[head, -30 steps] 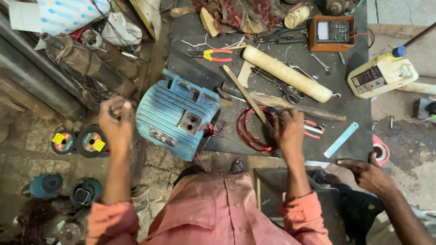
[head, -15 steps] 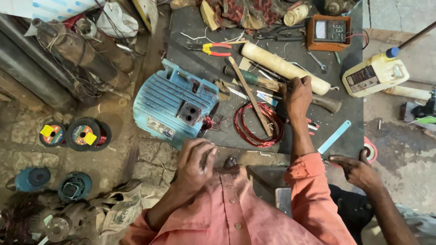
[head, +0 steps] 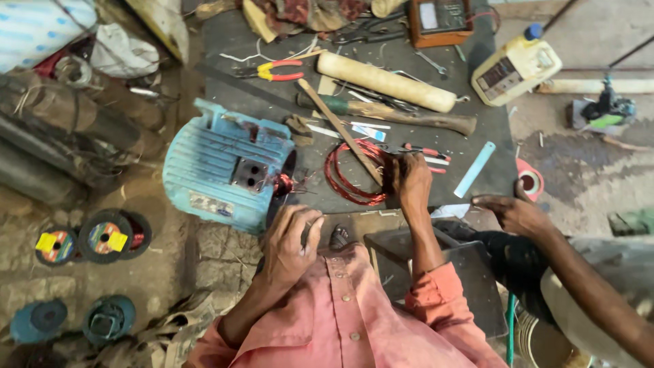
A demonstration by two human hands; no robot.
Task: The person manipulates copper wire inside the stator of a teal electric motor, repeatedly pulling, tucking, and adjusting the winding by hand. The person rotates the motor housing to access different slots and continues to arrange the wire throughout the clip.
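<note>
We're mid-way on the winding work: our right hand (head: 412, 180) has its grip pinched on the red copper wire coil (head: 351, 178), which lies on the dark tabletop (head: 490, 123) just right of the blue motor housing (head: 228, 170). Left hand (head: 291, 244) is curled near our chest; can't tell if it holds anything. Next move prob. needs both hands to steady the coil w/o kinking it, and a co-worker's hand (head: 511, 211) rests close by.

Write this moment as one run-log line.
left hand: near chest, beside motor | right hand: on copper coil | other person's hand: at mat edge

Right hand (head: 409, 180) on red wire coil (head: 354, 174) — left hand (head: 291, 240) beside blue motor (head: 228, 174).
</note>
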